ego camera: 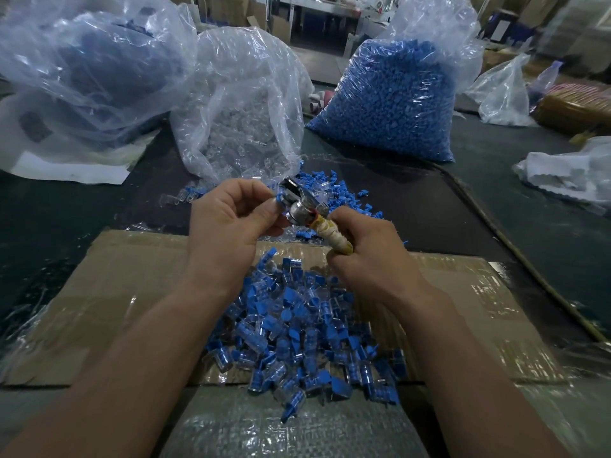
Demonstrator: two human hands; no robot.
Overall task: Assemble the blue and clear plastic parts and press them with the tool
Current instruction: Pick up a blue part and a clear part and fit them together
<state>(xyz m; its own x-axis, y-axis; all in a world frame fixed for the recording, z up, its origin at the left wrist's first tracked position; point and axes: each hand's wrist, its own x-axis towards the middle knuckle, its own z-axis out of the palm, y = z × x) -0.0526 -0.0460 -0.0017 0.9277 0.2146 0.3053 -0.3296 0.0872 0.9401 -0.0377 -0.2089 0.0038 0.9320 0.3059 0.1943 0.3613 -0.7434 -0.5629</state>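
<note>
My left hand [231, 209] pinches a small blue and clear part [278, 199] between thumb and fingers. The metal head of a pressing tool [299, 206] sits against that part. My right hand [370, 252] grips the tool's handle [334, 239], which is wrapped in yellowed tape. Below my hands a pile of joined blue and clear pieces [304, 335] lies on a flattened cardboard sheet [132, 292]. Loose blue parts [334, 190] and clear parts [188, 195] are scattered just beyond my hands.
An open bag of clear parts [238, 127] stands behind my left hand. A big bag of blue parts [393, 100] stands at the back right, another filled bag [86, 67] at the back left. Crumpled plastic [568, 170] lies at the right.
</note>
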